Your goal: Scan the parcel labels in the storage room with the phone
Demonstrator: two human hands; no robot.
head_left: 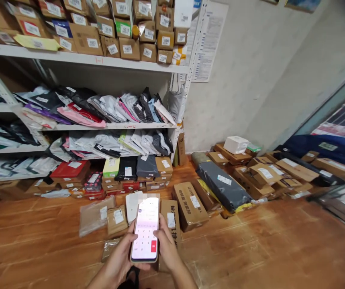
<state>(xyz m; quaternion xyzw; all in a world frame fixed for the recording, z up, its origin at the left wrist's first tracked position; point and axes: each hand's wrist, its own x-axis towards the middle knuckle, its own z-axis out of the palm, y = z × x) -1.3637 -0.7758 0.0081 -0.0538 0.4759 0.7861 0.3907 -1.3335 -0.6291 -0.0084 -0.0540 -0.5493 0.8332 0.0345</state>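
Note:
A smartphone point(144, 230) is held upright in front of me, its lit screen showing a number keypad with a red key at the lower right. My left hand point(123, 251) wraps its left side, with the thumb resting at the screen's left edge. On the opposite side my right hand point(166, 245) grips the phone, thumb over the right part of the keypad. Both hands are closed around it, and their fingers behind the phone are mostly hidden. Below and beyond the hands, a flat brown parcel point(117, 220) and a tall carton point(170, 220) lie on the floor.
White metal shelves point(100, 59) hold numbered boxes above and bagged parcels below. A long carton point(190, 206) and a dark wrapped parcel point(223, 180) lie on the wooden floor point(265, 245). More boxes point(261, 174) line the wall at right. A glass-topped piece point(343, 200) stands at the right edge.

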